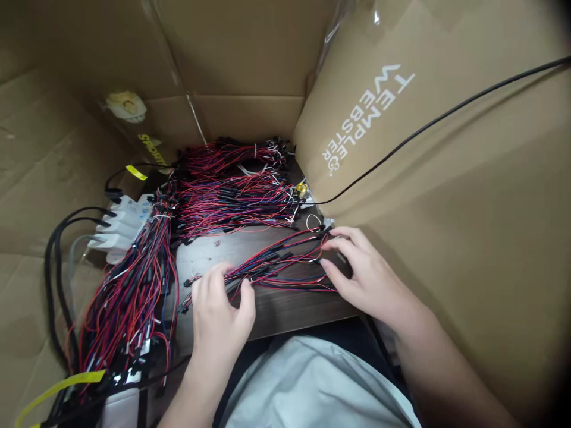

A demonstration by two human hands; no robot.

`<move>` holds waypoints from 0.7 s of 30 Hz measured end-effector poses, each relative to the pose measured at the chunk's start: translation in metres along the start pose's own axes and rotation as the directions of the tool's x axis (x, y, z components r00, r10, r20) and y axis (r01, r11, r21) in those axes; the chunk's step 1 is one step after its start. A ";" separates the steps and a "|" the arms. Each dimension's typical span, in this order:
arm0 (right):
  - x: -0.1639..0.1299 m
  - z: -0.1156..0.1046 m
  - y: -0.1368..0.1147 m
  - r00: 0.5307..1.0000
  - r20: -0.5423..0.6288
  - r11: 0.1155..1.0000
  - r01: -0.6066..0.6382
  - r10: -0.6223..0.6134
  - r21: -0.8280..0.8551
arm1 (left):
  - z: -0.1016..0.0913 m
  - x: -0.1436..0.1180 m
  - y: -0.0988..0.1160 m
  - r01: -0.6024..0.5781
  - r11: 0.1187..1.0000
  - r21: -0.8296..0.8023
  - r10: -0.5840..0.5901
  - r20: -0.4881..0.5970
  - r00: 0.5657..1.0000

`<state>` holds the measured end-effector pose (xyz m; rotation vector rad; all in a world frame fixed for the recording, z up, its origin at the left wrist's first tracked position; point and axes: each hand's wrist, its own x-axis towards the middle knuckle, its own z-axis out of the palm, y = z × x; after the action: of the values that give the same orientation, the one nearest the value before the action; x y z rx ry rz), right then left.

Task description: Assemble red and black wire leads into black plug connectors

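Observation:
A loose bunch of red, black and blue wire harnesses (272,264) lies across the dark table in front of me, with small black connectors at its ends. My left hand (220,306) curls its fingers over the bunch's left end, the thumb near a spot where the wires gather. At the other end is my right hand (363,276), fingers apart and arched. Its fingertips touch or hover by the black connectors there; I cannot tell which. A thin white loop (313,223) lies just beyond the wires' right end.
Behind lie stacked bundles of similar harnesses (236,199), some with white ties. Another large tied bundle (134,285) hangs at left, beside a white power strip (122,223) with plugged cables. Cardboard walls (446,208) enclose the table; a black cable (401,142) crosses the right one.

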<state>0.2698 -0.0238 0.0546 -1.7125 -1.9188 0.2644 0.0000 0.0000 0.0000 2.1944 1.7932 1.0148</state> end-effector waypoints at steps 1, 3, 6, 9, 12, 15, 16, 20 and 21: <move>0.003 0.008 0.009 0.999 0.016 1.000 -0.028 0.028 -0.001 | 0.007 0.000 -0.002 -0.031 0.999 0.039 0.031 0.013 0.999; 0.009 0.024 0.023 0.999 0.018 0.999 -0.038 0.038 0.006 | 0.021 -0.001 -0.007 -0.078 0.989 0.124 0.072 0.054 0.996; 0.019 0.049 0.037 0.998 -0.067 0.999 0.022 -0.018 0.050 | 0.036 -0.006 -0.014 -0.150 0.965 0.215 0.125 0.126 0.984; 0.029 0.071 0.047 0.986 -0.095 0.991 0.134 -0.136 -0.029 | 0.040 -0.008 -0.019 -0.212 0.946 0.245 0.166 0.197 0.966; 0.032 0.081 0.053 0.990 0.020 0.975 0.144 -0.143 -0.167 | 0.038 -0.007 -0.022 -0.211 0.947 0.244 0.158 0.218 0.963; 0.033 0.082 0.055 0.992 0.080 0.971 0.108 -0.093 -0.211 | 0.038 -0.007 -0.022 -0.197 0.957 0.211 0.163 0.169 0.972; 0.033 0.082 0.055 0.993 0.089 0.972 0.101 -0.084 -0.213 | 0.038 -0.007 -0.021 -0.194 0.961 0.199 0.167 0.147 0.975; 0.037 0.079 0.052 0.992 0.099 0.975 0.096 -0.077 -0.202 | 0.041 -0.010 -0.021 -0.185 0.967 0.173 0.174 0.076 0.982; 0.038 0.078 0.052 0.992 0.084 0.976 0.110 -0.095 -0.188 | 0.041 -0.010 -0.021 -0.175 0.971 0.164 0.168 0.056 0.984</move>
<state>0.2722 0.0378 -0.0259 -1.7389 -2.1406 0.1078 0.0053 0.0094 -0.0461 2.4897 1.7550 0.8689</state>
